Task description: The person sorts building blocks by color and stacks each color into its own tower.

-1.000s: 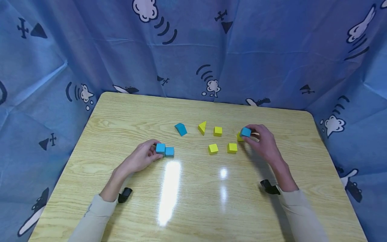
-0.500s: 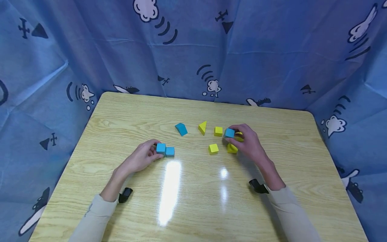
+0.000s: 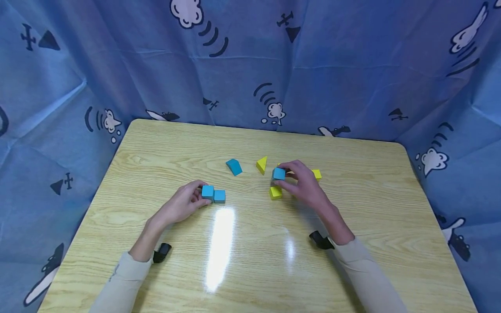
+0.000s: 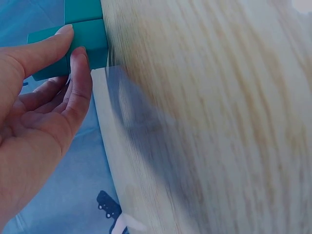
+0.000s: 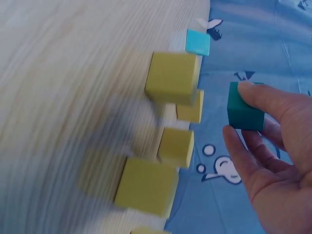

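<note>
1. Left hand (image 3: pixel 183 204): thumb and fingers clamped on stacked blue cubes (image 3: pixel 208 192), front-left of yellow triangular block (image 3: pixel 262 165).
2. Right hand (image 3: pixel 306 186): thumb and fingers clamped on single blue cube (image 3: pixel 278 174), midair, right of yellow triangular block.

White glare streaks the bright tabletop (image 3: pixel 258 274) as soft shadows lie beside my sleeves (image 3: pixel 365 274); my right-wrist view seems slightly blurred.
</note>
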`<state>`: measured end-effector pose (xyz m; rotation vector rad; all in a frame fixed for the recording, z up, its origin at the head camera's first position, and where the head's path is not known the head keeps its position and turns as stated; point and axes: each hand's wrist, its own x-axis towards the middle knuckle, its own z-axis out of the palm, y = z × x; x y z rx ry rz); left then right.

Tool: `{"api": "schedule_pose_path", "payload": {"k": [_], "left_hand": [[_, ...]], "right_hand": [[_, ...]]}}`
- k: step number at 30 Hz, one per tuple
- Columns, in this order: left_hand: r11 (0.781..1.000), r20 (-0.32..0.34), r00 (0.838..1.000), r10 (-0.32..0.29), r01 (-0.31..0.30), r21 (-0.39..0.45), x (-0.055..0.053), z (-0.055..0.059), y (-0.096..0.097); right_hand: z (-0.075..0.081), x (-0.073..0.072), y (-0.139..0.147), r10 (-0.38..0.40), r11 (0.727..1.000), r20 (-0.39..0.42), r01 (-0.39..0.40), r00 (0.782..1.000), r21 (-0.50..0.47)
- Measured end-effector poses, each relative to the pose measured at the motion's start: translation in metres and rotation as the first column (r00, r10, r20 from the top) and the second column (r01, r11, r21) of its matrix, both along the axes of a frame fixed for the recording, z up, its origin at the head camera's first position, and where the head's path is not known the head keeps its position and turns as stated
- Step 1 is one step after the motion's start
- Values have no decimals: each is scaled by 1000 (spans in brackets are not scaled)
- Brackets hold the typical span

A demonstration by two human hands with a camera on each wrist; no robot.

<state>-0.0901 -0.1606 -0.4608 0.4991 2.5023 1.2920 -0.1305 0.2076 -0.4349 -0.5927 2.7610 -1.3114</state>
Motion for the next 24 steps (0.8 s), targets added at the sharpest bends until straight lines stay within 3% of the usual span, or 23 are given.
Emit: {"api": "schedule_pose_path", "payload": {"k": [17,24], "left_hand": [[1000,4,1000,-4,4,16,-1,-1,0],[1000,-6,1000,-6,6,15,-1,-2,0]], "right_hand": [[-6,4,-47,122,986,-27,-125,992,-110],[-9,7,-69,145,984,8,-143,989,-110]]}}
